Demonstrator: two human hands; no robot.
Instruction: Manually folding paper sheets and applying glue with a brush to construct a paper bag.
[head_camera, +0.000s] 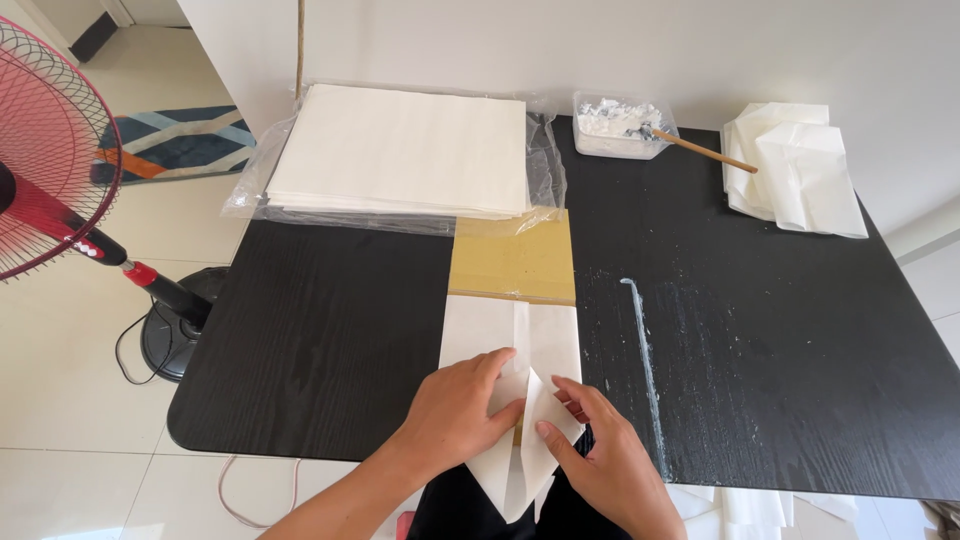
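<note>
A folded white paper sheet (500, 330) lies at the near edge of the black table (320, 330), wrapped around a brown cardboard piece (512, 262) that sticks out beyond it. My left hand (455, 410) presses down on the paper's left flap. My right hand (600, 455) pinches the right flap near the bottom, folding a corner inward. The paper's lower end hangs over the table edge into a point.
A stack of white paper (400, 150) in clear plastic sits at the back. A plastic tub of white paste (620, 125) holds a wooden stick (705, 150). Folded white bags (795, 168) lie back right. A streak of paste (645, 350) marks the table. A red fan (60, 160) stands left.
</note>
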